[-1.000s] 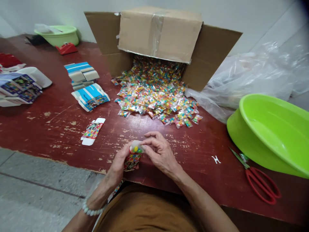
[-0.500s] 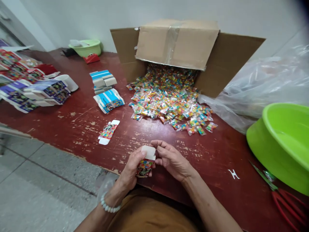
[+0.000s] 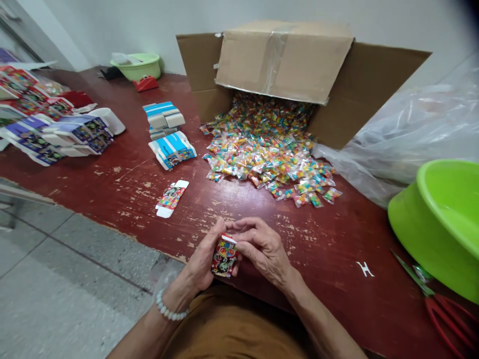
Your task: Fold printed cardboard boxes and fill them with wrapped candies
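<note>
The left hand [image 3: 202,262] and right hand [image 3: 262,249] grip a small printed box [image 3: 224,257]; a big heap of candy packets [image 3: 267,149] remains, with made-up boxes [image 3: 56,137] stacked at left.

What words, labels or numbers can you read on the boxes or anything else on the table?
No word, brand or number can be read.
The small printed box being held: colourful print, too small and blurred to read.
The flat printed box blank: likewise unreadable.
The blue-and-white box blanks: print too small to read.
The brown carton: no text visible.
The white H-shaped mark on the table: cannot tell whether it is a letter or a scrap.
</note>
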Motion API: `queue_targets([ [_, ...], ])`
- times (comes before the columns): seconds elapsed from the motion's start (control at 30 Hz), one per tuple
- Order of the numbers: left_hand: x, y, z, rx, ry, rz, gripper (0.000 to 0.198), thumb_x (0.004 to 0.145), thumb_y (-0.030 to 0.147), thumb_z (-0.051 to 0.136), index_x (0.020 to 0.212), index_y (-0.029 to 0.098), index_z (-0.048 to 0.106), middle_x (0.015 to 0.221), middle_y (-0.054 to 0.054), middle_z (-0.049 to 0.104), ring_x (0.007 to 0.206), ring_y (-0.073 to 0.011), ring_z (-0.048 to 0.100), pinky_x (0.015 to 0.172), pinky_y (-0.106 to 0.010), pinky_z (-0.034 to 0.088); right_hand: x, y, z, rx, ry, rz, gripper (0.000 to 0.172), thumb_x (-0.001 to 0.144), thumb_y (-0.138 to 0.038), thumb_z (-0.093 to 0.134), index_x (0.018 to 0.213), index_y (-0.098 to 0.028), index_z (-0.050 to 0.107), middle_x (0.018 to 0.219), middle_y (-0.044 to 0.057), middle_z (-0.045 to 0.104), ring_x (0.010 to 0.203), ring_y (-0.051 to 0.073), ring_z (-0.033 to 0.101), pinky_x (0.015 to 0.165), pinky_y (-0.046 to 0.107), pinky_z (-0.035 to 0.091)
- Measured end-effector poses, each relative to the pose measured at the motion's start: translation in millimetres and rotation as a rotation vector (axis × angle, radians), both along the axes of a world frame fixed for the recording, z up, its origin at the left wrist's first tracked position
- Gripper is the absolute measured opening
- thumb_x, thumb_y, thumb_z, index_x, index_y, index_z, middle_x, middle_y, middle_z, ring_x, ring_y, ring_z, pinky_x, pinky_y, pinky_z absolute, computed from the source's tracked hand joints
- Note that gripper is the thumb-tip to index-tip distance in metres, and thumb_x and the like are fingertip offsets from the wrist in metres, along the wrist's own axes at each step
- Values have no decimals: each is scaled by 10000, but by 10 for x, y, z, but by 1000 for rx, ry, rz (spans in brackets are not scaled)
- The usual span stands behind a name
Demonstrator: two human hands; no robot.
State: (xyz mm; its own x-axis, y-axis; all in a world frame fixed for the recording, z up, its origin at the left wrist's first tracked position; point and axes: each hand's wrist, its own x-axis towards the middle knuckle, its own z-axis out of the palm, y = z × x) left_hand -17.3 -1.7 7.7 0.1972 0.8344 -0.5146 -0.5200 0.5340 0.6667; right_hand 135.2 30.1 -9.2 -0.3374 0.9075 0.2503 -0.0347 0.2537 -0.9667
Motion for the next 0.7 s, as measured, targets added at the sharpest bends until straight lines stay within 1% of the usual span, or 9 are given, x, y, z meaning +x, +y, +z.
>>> queue_targets([
  [0.07,8,8,-8,14,20,16,587,835,638,623,1207,187,573,642,22,642,400,-141,584,368,-233,482,21,1,8,-25,-80,35,100,853,-297,702,825,-236,777,911,65,724,855,198,675,801,361,532],
  [0.17,35,10,-10,46,82,27,632,844,663,589,1261,190,549,646,19,648,424,-153,599,380,-238,489,-7,36,22,-295,-85,8,151,777,-341,767,784,-193,739,769,39,711,643,154,627,605,289,504],
  [0.23,49,7,5,62,93,26,681,832,689,580,1292,188,538,667,6,663,462,-161,613,402,-244,508,-39,68,40,-476,-11,13,218,738,-373,787,791,-171,724,721,24,708,572,131,599,551,263,482],
  [0.3,51,7,26,72,87,11,714,822,711,573,1307,188,539,672,-1,666,492,-163,618,411,-240,513,-53,87,57,-556,40,16,227,744,-376,773,791,-161,716,696,15,704,548,123,590,539,255,477],
  [0.4,31,15,41,46,63,-5,684,820,700,583,1273,188,571,716,-11,674,512,-166,620,398,-245,516,-26,80,71,-434,27,36,175,788,-348,742,771,-176,713,749,25,710,632,147,631,585,268,497],
  [0.47,12,27,32,28,49,16,591,834,640,605,1210,184,601,765,-17,681,509,-162,617,392,-257,521,9,61,72,-241,-6,73,136,845,-323,703,788,-199,713,882,44,722,812,178,670,703,297,527],
  [0.57,-8,51,-2,4,45,56,400,834,460,655,1125,188,620,808,-11,686,494,-143,610,399,-248,517,28,19,54,2,-84,110,55,892,-257,660,888,-228,706,1067,56,700,1052,199,634,912,359,499],
  [0.63,-17,66,-20,-10,41,76,339,810,354,662,1101,185,619,792,-7,684,519,-140,622,434,-232,515,-2,-21,5,38,-148,125,131,863,-226,684,993,-240,684,1141,62,671,1103,209,601,966,392,475],
  [0.7,-41,66,-19,19,42,108,343,798,319,648,1108,178,606,746,-10,679,571,-152,644,490,-228,522,-59,-66,-81,-61,-140,179,304,821,-230,715,1114,-256,638,1144,57,642,1051,203,599,933,386,495],
])
